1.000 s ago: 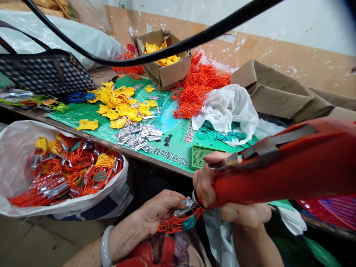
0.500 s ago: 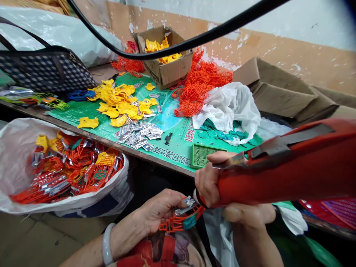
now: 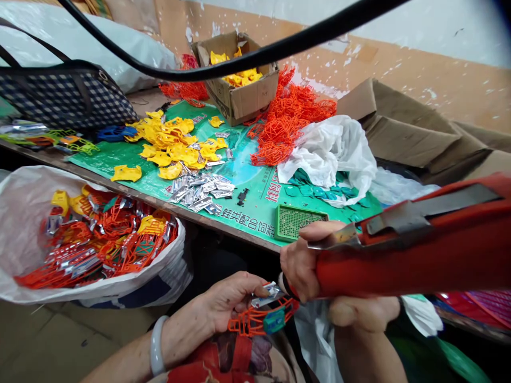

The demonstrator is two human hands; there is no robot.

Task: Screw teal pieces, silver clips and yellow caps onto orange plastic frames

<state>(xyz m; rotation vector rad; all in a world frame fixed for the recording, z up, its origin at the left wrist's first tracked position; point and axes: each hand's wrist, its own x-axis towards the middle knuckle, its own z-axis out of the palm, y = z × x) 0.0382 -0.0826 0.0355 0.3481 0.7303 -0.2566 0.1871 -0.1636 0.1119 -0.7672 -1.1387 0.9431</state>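
My left hand (image 3: 229,300), a pale bangle on its wrist, pinches an orange plastic lattice piece (image 3: 245,322) with a silver plate (image 3: 266,294) and a teal plastic block (image 3: 274,321) on it. My right hand (image 3: 299,266) wraps around the front of a red power screwdriver (image 3: 415,260) with a metal lever along its top. The screwdriver's front end points down-left at the silver plate. Fingers and the tool's nose hide its tip, so I cannot tell whether it touches the piece.
Yellow plastic parts (image 3: 167,141), silver plates (image 3: 199,190), orange lattice pieces (image 3: 279,119) and a green tray (image 3: 297,222) of small bits lie on the table. A white sack (image 3: 24,213) of assembled pieces stands at left. A black cable (image 3: 239,66) crosses above; a cardboard box (image 3: 247,101) stands behind.
The screwdriver and my right hand have shifted very slightly right. The lattice piece has tilted a little, so its teal block shows more. Both hands keep their hold.
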